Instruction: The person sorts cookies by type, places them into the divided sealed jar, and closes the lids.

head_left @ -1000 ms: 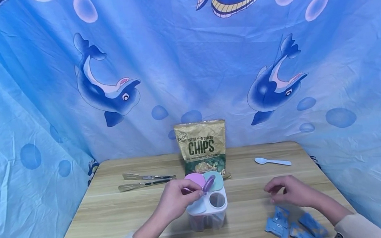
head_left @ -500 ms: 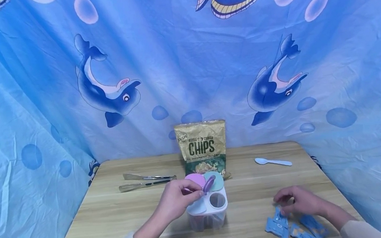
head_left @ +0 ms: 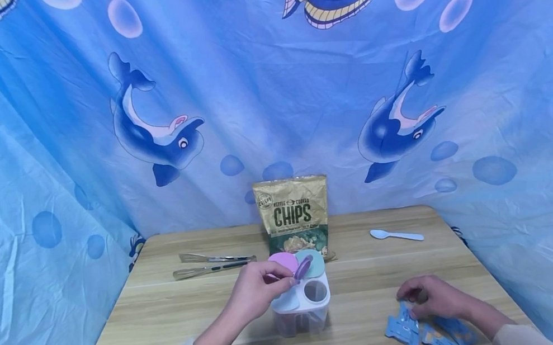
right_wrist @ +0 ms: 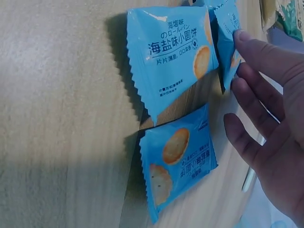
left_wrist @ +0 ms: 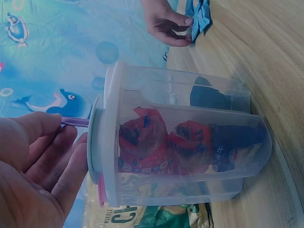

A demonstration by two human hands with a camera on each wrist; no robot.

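My left hand [head_left: 263, 286] pinches a raised purple lid [head_left: 304, 269] on top of a clear plastic container [left_wrist: 183, 90] with a white cover. Beside that lid, a round opening [head_left: 315, 290] in the cover is uncovered. Pink [head_left: 282, 259], green [head_left: 310, 263] and pale blue [head_left: 286, 299] lids lie flat over the other compartments. Red-wrapped snacks [left_wrist: 142, 137] and dark wrapped pieces show through the wall. On the right, my right hand [head_left: 436, 296] pinches a blue cracker packet [right_wrist: 228, 42] between thumb and fingers. Other blue packets [right_wrist: 166, 57] lie close beside it.
A chips bag [head_left: 293, 215] stands upright behind the container. Metal tongs [head_left: 206, 269] lie at the back left of the wooden table [head_left: 169, 307], and a white spoon [head_left: 396, 234] at the back right. A blue sea-print curtain [head_left: 268, 94] hangs behind and at both sides.
My right hand has moved right and down onto the blue packets and now pinches one. The left hand stays at the purple lid.
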